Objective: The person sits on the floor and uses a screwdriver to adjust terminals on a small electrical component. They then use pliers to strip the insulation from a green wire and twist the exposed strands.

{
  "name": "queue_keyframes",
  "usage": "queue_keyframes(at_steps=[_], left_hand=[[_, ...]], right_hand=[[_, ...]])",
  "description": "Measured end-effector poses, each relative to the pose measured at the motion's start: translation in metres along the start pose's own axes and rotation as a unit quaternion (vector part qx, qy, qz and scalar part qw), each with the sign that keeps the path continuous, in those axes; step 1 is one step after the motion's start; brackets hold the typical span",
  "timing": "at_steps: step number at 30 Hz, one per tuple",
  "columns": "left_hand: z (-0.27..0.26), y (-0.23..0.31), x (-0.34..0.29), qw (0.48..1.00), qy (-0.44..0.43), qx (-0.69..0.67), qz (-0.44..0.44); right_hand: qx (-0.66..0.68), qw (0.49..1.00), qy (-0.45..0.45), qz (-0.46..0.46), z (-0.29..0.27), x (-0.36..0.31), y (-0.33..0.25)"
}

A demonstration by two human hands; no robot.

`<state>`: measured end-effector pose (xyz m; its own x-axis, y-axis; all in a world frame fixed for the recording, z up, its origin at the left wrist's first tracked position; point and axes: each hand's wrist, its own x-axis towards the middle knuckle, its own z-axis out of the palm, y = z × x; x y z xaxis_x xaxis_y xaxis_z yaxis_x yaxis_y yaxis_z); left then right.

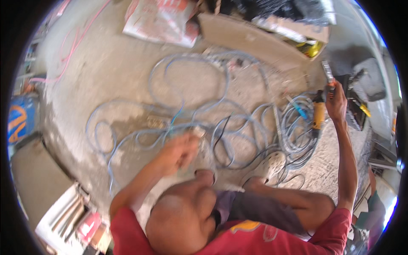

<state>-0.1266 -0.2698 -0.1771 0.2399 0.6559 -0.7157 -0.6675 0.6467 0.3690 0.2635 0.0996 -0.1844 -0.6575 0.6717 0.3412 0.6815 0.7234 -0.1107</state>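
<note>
My right hand [336, 104] is raised at the right, wrapped round the dark and orange handle of a metal-headed hand tool [327, 72]. The tool's exact kind is too blurred to tell. Just left of that hand a yellow and black power tool [318, 112] stands beside coiled grey-blue cable [293, 142]. My left hand [180, 151] hovers over the loose cable loops in front of my knees, its fingers curled and smeared by motion. A small whitish piece [199, 131] shows at its fingertips; whether the hand grips it, I cannot tell.
Long cable loops [225, 100] spread over the concrete floor. A cardboard box [255, 40] and a white-red sack [163, 21] stand at the far side. Grey and black cases with tools [361, 95] lie at the right. A brown board [40, 170] is at the left.
</note>
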Motion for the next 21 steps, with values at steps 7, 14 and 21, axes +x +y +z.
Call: queue_keyframes(at_steps=[7,14,21], left_hand=[[0.011,0.013,0.033,0.931,0.157,0.173,0.282],[0.022,0.025,0.046,0.892,0.199,0.232,0.334],[0.032,0.029,0.036,0.968,0.110,0.035,0.224]], right_hand=[[0.324,0.855,-0.387,0.117,0.015,-0.003,-0.193],[0.603,0.633,-0.442,0.198,0.016,-0.022,-0.213],[0.477,0.810,-0.340,-0.017,0.001,-0.006,-0.232]])
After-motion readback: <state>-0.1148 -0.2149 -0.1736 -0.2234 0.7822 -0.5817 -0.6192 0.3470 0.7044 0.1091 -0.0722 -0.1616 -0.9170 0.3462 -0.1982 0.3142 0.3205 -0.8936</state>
